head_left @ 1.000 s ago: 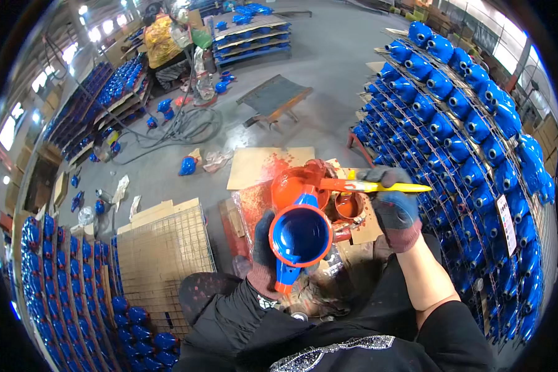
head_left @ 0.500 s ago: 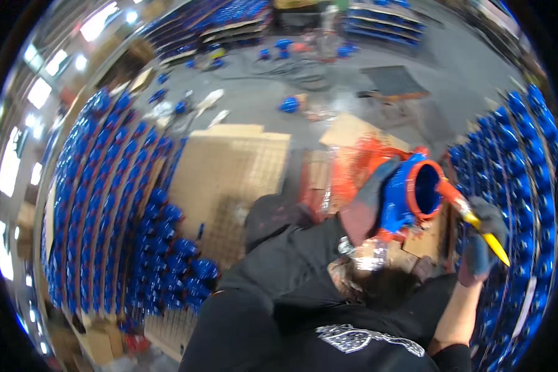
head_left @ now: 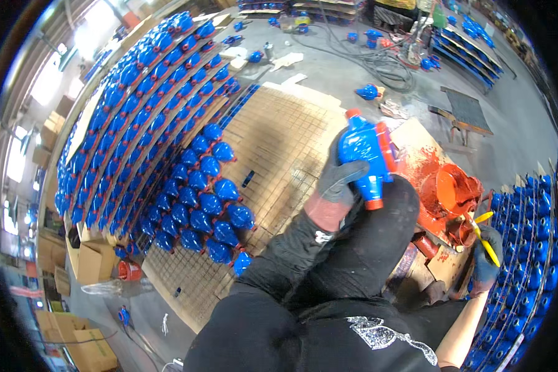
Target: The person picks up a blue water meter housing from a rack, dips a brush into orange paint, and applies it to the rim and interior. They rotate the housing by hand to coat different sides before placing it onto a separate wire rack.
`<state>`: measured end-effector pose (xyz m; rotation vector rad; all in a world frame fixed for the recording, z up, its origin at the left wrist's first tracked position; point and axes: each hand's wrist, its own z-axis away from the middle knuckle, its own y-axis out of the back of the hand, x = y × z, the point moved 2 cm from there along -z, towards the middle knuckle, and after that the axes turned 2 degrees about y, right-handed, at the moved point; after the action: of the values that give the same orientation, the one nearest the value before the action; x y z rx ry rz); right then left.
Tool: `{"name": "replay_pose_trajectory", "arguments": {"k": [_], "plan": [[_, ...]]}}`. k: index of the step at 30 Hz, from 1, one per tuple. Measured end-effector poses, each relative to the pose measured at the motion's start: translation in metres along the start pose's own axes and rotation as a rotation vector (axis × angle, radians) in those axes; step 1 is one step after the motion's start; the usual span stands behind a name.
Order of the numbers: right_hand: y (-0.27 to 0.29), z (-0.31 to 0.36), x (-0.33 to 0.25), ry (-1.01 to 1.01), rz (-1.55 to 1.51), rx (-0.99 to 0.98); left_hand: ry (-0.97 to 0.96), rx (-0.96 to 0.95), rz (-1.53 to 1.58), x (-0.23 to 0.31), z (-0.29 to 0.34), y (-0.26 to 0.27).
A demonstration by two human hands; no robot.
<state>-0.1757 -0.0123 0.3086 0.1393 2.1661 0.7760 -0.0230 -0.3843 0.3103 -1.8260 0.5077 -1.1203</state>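
My left hand [head_left: 341, 186], in a dark glove, grips a glossy blue metal housing [head_left: 361, 152] with red-painted ends. It is raised above my leg, its wide red rim turned to the right. My gloved right hand [head_left: 488, 257] is closed on a yellow-handled paintbrush [head_left: 488, 247], beside a small red-smeared pot [head_left: 460, 230]; I cannot make out the bristles. A second yellow handle [head_left: 483, 217] shows at that pot. Just beyond stands a larger open tub [head_left: 451, 189] coated in red paint, on red-spattered cardboard [head_left: 425, 146].
Tiers of blue housings [head_left: 149, 118] rise at the left, with more blue housings [head_left: 208, 198] standing on a grid-marked cardboard sheet [head_left: 279, 149]. Another stack [head_left: 530, 248] is close on my right. Hoses [head_left: 378, 68] and a low stand [head_left: 468, 111] occupy the floor ahead.
My left hand has carried the housing left, away from the brush, and its opening has turned from my view. The brush has dropped to the paint pot. The view has swung left.
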Motion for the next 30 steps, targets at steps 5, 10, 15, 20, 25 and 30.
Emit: {"name": "replay_pose_trajectory", "arguments": {"k": [5,10,15,20,25,30], "plan": [[-0.023,0.003,0.010,0.018,0.033,-0.141,0.019,0.557,-0.558,0.030,0.076,0.167],[-0.027,0.016,0.057,-0.049,0.122,-0.212,0.173,0.872,-0.958,0.051,0.194,0.235],[-0.055,0.011,0.052,-0.013,0.140,-0.283,0.180,1.259,-1.251,0.108,0.309,0.247],[-0.072,0.003,0.059,0.089,0.207,-0.353,0.011,1.536,-1.517,0.180,0.394,0.289],[-0.074,-0.004,0.072,0.002,0.243,-0.336,0.053,1.842,-1.698,0.225,0.437,0.318],[-0.049,-0.008,0.073,-0.236,0.147,-0.307,0.089,1.819,-1.754,0.251,0.435,0.357]]}}
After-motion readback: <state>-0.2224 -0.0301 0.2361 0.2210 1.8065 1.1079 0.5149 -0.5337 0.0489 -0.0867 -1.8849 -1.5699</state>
